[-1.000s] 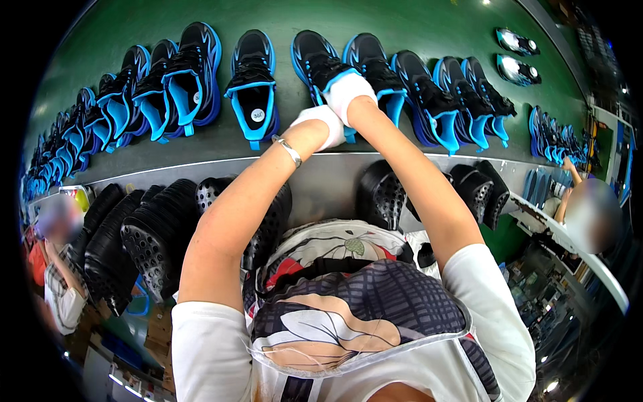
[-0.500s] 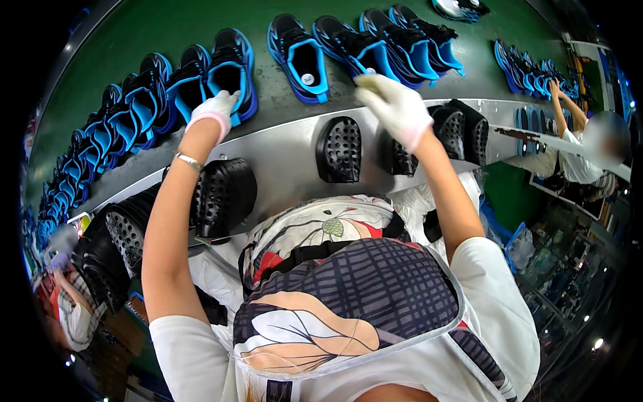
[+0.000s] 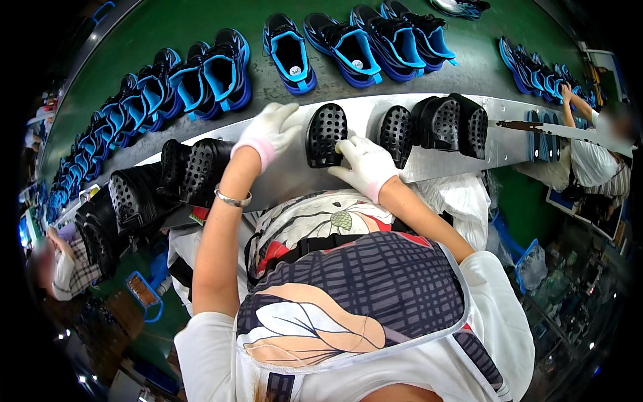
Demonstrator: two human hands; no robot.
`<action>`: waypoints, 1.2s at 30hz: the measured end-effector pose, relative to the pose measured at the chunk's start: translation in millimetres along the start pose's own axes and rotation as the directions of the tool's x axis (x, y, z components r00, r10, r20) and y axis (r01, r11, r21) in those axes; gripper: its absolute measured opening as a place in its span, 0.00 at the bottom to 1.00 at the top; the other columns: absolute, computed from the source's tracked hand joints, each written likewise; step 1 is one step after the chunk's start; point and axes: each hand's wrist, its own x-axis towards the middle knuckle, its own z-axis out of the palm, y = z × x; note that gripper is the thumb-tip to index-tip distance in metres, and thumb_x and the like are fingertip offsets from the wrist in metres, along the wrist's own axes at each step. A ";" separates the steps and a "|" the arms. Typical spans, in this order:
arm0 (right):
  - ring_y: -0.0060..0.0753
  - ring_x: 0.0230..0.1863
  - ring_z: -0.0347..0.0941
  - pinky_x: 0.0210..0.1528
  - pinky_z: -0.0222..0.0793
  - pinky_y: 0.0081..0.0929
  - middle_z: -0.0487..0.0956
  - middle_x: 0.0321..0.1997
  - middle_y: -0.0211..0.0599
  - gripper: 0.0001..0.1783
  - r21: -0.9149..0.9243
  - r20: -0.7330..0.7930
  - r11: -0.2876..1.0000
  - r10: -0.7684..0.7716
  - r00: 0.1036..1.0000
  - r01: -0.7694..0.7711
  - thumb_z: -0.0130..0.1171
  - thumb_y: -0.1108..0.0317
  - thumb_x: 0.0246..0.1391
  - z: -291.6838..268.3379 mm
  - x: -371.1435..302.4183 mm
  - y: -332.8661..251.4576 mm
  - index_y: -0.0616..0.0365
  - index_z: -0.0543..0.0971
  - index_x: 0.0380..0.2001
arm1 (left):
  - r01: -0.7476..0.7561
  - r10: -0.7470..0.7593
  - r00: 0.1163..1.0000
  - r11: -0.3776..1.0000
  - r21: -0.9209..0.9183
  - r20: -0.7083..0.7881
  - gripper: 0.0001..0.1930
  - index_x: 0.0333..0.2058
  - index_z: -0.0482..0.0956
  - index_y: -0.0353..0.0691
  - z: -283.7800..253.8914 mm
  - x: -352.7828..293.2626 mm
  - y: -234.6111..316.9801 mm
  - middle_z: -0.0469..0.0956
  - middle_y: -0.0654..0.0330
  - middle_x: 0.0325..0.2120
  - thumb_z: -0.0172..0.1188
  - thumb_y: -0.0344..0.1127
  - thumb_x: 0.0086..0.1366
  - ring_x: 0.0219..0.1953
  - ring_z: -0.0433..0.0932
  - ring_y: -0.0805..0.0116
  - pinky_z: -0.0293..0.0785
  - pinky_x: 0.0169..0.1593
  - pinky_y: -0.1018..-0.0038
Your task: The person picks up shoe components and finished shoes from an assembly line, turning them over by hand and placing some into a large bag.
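My left hand [image 3: 271,132], in a white glove with a pink cuff, hangs with fingers spread just left of a black perforated foot-shaped block [image 3: 327,134]. The block stands upright, full of round holes, on the silver metal ledge [image 3: 281,175]. From the right, my right hand [image 3: 367,163] reaches to the block's lower right edge. Its fingers are apart, and a fingertip appears to touch the block. Beyond the ledge stand black sneakers with blue linings, the closest being a single sneaker [image 3: 289,55] and another sneaker [image 3: 345,50].
More perforated blocks stand right [image 3: 395,134] and left [image 3: 204,171] along the ledge. A long row of sneakers [image 3: 157,87] runs leftward on the green table [image 3: 140,40]. Another person's hand [image 3: 568,92] is at sneakers far right; a second person [image 3: 67,261] is at left.
My left hand has left a sneaker's heel and moved right, toward the middle block. My right hand has come down from beside the sneakers to that block.
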 end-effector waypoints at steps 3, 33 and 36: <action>0.45 0.40 0.75 0.41 0.72 0.39 0.75 0.34 0.42 0.21 -0.056 -0.011 0.997 -0.055 0.998 0.054 0.68 0.53 0.45 6.6 1.0 5.0 0.56 0.74 0.35 | 0.053 -0.052 0.998 0.996 -0.072 0.019 0.24 0.55 0.74 0.39 14.0 -11.5 7.7 0.75 0.47 0.47 0.58 0.43 0.63 0.43 0.76 0.52 0.73 0.49 0.67; 0.43 0.31 0.79 0.38 0.73 0.34 0.80 0.28 0.49 0.26 0.593 0.167 0.743 0.266 0.950 -0.312 0.61 0.50 0.54 -56.9 70.4 -58.7 0.66 0.77 0.41 | -0.080 -0.443 0.894 0.001 -0.997 -0.072 0.16 0.46 0.74 0.41 -17.7 24.1 33.9 0.77 0.65 0.35 0.59 0.44 0.65 0.34 0.77 0.75 0.76 0.38 0.74; 0.57 0.33 0.77 0.39 0.72 0.42 0.79 0.28 0.56 0.27 0.422 0.086 0.869 0.244 0.966 -0.257 0.57 0.45 0.54 -56.8 85.6 -59.3 0.63 0.75 0.33 | 0.010 -0.349 0.937 0.117 -0.993 -0.031 0.18 0.46 0.75 0.42 -30.8 35.9 15.0 0.76 0.66 0.35 0.60 0.48 0.65 0.36 0.75 0.76 0.73 0.42 0.75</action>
